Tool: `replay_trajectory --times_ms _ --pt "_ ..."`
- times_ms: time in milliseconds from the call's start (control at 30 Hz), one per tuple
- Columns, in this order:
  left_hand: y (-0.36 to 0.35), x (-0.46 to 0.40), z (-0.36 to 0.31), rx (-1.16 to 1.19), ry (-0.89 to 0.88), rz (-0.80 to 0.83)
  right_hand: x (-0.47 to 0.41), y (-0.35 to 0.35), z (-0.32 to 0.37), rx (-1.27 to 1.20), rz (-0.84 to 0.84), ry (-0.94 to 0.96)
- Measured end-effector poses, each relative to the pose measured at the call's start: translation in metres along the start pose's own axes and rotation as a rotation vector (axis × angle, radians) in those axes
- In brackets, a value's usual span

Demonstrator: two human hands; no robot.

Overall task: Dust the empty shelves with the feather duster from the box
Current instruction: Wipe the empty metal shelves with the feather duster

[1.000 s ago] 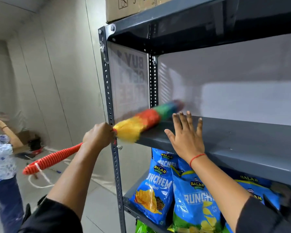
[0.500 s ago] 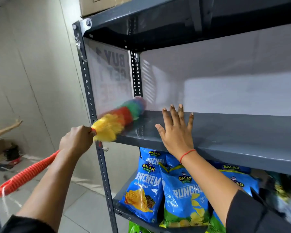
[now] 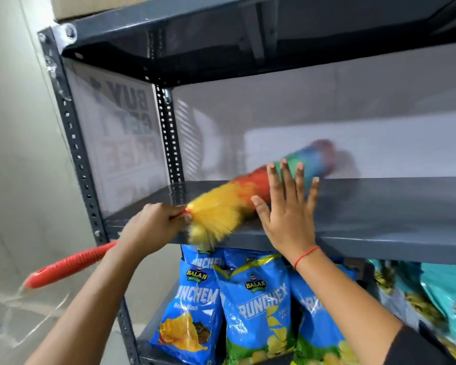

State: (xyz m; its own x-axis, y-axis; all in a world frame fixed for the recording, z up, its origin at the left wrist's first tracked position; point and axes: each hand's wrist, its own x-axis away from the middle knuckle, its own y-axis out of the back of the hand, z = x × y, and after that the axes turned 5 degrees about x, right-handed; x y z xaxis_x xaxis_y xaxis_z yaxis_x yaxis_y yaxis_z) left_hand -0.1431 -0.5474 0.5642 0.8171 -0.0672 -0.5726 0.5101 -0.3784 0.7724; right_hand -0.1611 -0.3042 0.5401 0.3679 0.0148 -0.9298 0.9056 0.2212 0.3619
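Both hands are working at the grey shelf (image 3: 379, 219) in the middle of the frame. Clenched around the red handle where it meets the plumes, the left hand (image 3: 153, 227) is gripping the feather duster (image 3: 221, 206). Its rainbow head is lying across the shelf, yellow fibres spilling over the front lip, then orange, green and blue stretching toward the back wall at right of centre, blurred. The handle is sticking out toward the lower left. Released and flat, fingers spread, the right hand (image 3: 287, 214) is pressing on the shelf, overlapping the duster's orange part, a red thread (image 3: 306, 255) circling its wrist. Blue snack bags (image 3: 253, 306) are standing on the shelf below. A cardboard box (image 3: 90, 5) is sitting at the upper left, on the top shelf.
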Motion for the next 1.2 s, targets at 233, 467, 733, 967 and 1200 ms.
replay_trajectory --times_ms 233,467,733,967,1200 --pt "-0.029 -0.036 -0.050 -0.047 -0.123 0.012 0.005 0.028 -0.070 0.158 -0.018 -0.078" --pt "-0.043 -0.056 -0.091 0.259 -0.257 0.387 0.013 0.052 -0.120 0.161 -0.002 -0.179" --pt "-0.068 -0.068 -0.138 0.420 -0.356 0.351 0.024 0.086 -0.186 0.235 -0.109 -0.406" --pt "-0.076 -0.104 -0.166 0.293 -0.276 0.307 0.024 0.090 -0.202 0.293 -0.106 -0.410" --pt "-0.098 -0.103 -0.206 0.304 -0.452 0.507 0.026 0.087 -0.203 0.298 -0.181 -0.396"
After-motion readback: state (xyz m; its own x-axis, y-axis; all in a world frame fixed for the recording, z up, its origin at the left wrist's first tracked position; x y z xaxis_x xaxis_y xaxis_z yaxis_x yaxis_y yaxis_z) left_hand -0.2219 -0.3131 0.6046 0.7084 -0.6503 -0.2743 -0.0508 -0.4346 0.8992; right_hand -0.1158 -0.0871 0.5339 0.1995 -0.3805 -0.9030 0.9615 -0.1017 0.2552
